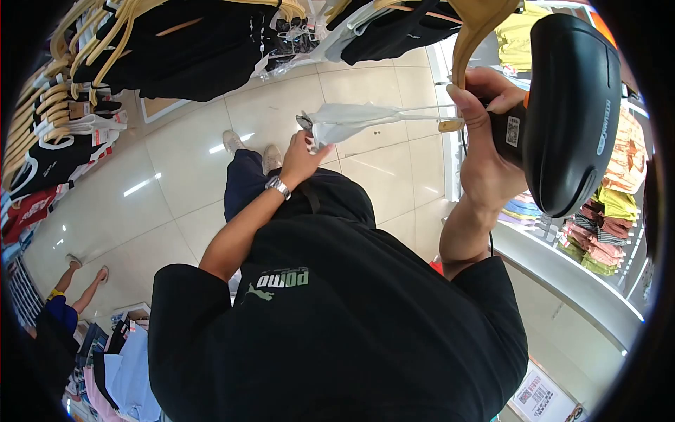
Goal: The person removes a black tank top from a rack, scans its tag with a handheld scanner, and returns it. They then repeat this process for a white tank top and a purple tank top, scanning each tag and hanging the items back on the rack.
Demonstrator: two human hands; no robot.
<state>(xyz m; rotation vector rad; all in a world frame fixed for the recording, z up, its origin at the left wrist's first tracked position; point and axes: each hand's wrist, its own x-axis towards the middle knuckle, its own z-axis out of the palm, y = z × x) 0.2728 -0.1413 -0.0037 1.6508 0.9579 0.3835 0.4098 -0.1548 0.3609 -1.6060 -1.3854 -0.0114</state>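
Note:
My left hand [302, 162], with a silver watch at the wrist, pinches the far end of a white strappy garment [351, 121]. A small dark and silvery item [304, 122] sits by its fingertips; I cannot make out what it is. Thin straps stretch from the garment toward a wooden hanger [467, 53]. On the right, my right hand [485, 158] is closed round a black handheld scanner [573, 119], its thumb and fingers also at the hanger. The scanner has a printed code label and hides part of this hand.
Black clothes [204, 49] hang along the top, with more hangers [42, 112] at the left. Folded clothes [598, 239] lie on shelves at right. A person's legs [84, 288] show at lower left, near a clothes display [130, 373]. A printed code sign [541, 397] is at lower right.

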